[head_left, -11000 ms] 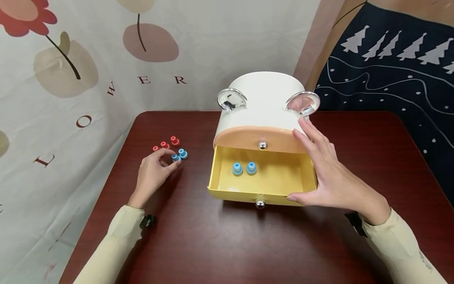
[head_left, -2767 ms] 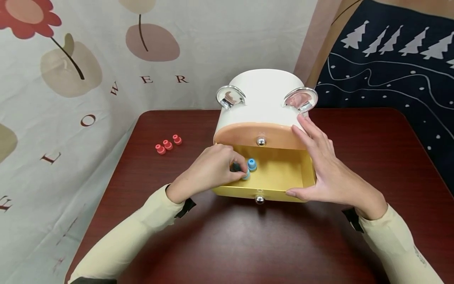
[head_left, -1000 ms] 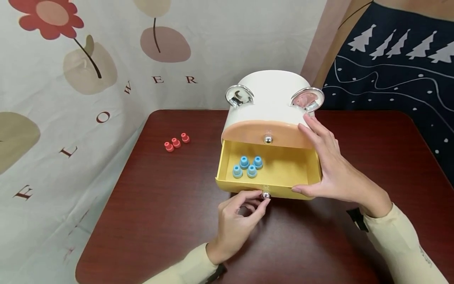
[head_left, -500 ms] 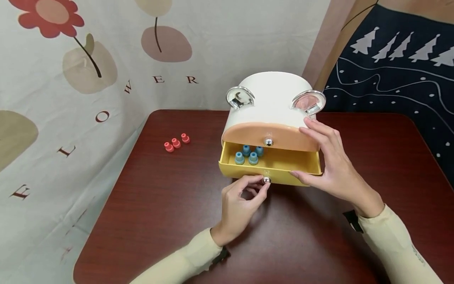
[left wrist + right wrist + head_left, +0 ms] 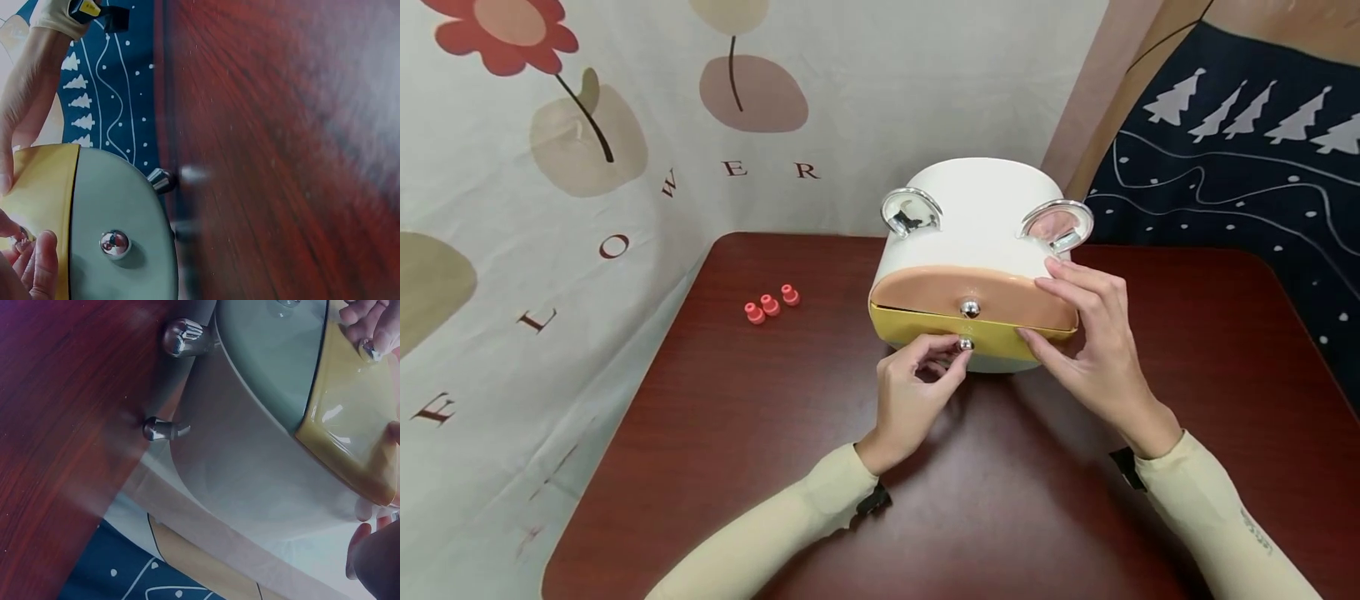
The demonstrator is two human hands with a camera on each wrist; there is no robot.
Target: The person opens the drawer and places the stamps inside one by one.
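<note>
A white mini drawer cabinet (image 5: 981, 208) with silver ears stands on the table. Its yellow drawer (image 5: 917, 325) sits almost flush under the peach drawer (image 5: 917, 287), leaving a thin dark gap at the upper left. Thumb and fingers of my left hand (image 5: 910, 400) pinch the yellow drawer's silver knob (image 5: 966, 342). My right hand (image 5: 1097, 342) rests on the cabinet's right side, fingertips by the peach front's upper edge and thumb against the yellow front. Below, in the left wrist view, is a grey-green front (image 5: 119, 194). The blue pegs are hidden inside the yellow drawer.
Three small red stepped pegs (image 5: 771, 305) stand in a slanting row on the dark red table (image 5: 715, 450), left of the cabinet. Silver feet (image 5: 187, 337) hold the cabinet up. A flower-print cloth (image 5: 850, 83) and a navy tree-print cloth (image 5: 1225, 183) hang behind.
The left hand set the last blue pegs in the yellow drawer, moved to its knob and pushed it inward, hiding the blue pegs. The right hand stayed on the cabinet, its thumb moving in with the drawer.
</note>
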